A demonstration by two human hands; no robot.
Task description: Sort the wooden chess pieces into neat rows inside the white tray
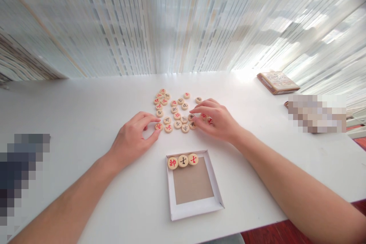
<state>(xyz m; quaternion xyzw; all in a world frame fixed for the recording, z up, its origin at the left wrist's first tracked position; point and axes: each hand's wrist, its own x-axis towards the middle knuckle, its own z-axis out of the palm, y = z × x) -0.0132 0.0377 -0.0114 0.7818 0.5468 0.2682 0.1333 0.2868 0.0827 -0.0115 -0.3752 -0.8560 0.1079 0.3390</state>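
Note:
Round wooden pieces with red or black characters [177, 116] lie loosely spread on the white table [131, 206]. My left hand [134, 133] is at their left side, thumb and fingers apart around a red-marked piece [159, 126]; contact is hard to tell. On the right, my right hand [215, 120] reaches over several pieces with its fingers spread, thumb near a black-marked piece [192, 124]. Nearer to me, a shallow white box [197, 212] with a brown bottom holds three pieces in a row along its far edge: red, black [183, 161] and red.
A closed decorated box [278, 82] lies at the back right, with a pixelated object [314, 113] just in front of it. A dark pixelated shape [23, 175] is at the left. Pale striped curtains [177, 19] hang behind the table's far edge.

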